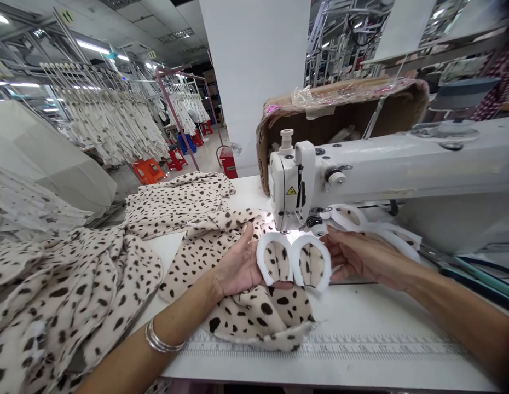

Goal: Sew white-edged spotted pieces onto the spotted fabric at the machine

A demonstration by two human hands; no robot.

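Note:
Two small ear-shaped fabric pieces, a left one [276, 261] and a right one [311, 265], sit side by side just in front of the sewing machine's needle area. Each has a spotted beige centre and a white border. My left hand [242, 265] holds the left piece from below, its fingertips showing under the lower edge and its thumb pointing up. At the right piece's outer edge is my right hand [357, 254], fingers curled against the border. Beneath my left hand lies a spotted fabric panel [258, 317], bunched on the table.
The white sewing machine [373, 169] spans the right side, with a cardboard box [266, 148] behind it. More spotted fabric [176, 202] lies at the back left, and a large heap [65, 290] at the left. White-bordered pieces [386, 241] rest beyond my right hand. A ruler strip [361, 346] runs along the table front.

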